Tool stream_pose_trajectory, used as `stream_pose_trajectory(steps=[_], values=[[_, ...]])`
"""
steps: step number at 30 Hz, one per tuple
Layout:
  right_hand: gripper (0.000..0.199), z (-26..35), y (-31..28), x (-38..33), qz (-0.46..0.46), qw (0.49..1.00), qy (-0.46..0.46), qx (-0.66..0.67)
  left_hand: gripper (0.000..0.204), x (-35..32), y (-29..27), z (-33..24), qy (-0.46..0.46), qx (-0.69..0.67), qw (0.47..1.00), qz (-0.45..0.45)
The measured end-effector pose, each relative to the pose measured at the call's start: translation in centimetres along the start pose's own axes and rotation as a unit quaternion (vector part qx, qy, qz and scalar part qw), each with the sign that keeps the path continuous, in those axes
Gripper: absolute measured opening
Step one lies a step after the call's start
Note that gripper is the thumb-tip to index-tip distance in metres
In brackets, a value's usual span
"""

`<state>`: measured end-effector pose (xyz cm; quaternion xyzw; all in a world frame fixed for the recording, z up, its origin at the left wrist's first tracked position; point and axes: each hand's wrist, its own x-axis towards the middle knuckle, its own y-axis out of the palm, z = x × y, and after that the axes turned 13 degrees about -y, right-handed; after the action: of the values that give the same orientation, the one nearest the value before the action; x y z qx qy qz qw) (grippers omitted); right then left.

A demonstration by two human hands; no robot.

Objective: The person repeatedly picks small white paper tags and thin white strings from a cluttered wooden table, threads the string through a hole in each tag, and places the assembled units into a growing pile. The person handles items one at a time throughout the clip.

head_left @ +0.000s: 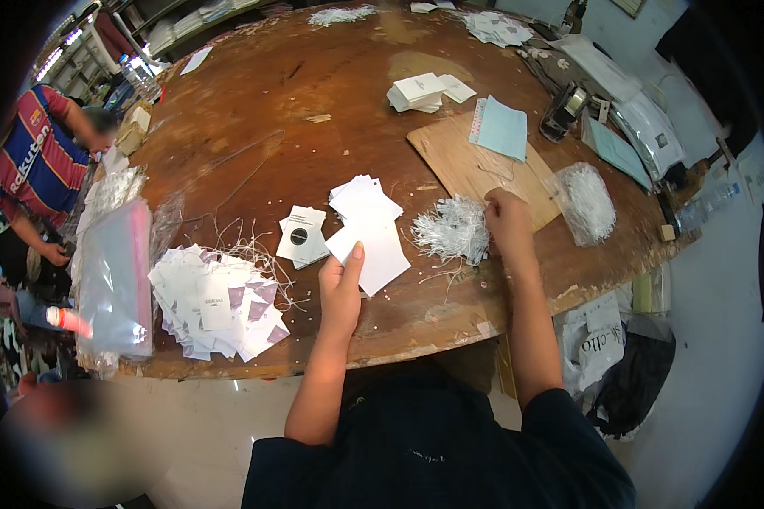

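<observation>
Paper tags (369, 229), white and fanned out, sit in the person's left hand (341, 293), whose fingers are clamped on the lower corner of the stack with the thumb pressed up against the front sheet. The stack hovers just over the worn wooden table (289, 102), near its front edge. Just beside it, the right hand (508, 222) rests on a tangled bunch of white strings (452, 229); its fingers curl down into the edge of the bunch, though I cannot tell whether they pinch any strand. A small stack of tags with a dark round mark (302, 237) lies just left of the held ones. Farther left spreads a heap of finished tags (218, 304), next to a clear plastic bag (115, 276). Right of the strings lies a thin wooden board (475, 170) and a second bagged bunch of strings (587, 202).
</observation>
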<state>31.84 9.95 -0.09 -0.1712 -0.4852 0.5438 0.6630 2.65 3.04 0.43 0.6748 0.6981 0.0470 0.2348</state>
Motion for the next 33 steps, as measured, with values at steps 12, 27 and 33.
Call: stream_pose_trajectory(steps=[12,27,33], values=[[0.027,2.7,-6.1,0.9,-0.209,0.565,0.151,0.784,0.038,-0.3,0.0,0.1,-0.004,0.021,1.0,0.001],[0.032,6.4,-8.0,2.5,-0.324,0.598,0.082,0.729,0.036,-0.4,-0.1,-0.3,-0.006,0.006,1.0,0.005],[0.02,11.0,1.1,-2.4,-0.092,0.561,0.236,0.788,0.034,-0.6,-0.5,-0.2,-0.054,0.001,0.995,0.082]])
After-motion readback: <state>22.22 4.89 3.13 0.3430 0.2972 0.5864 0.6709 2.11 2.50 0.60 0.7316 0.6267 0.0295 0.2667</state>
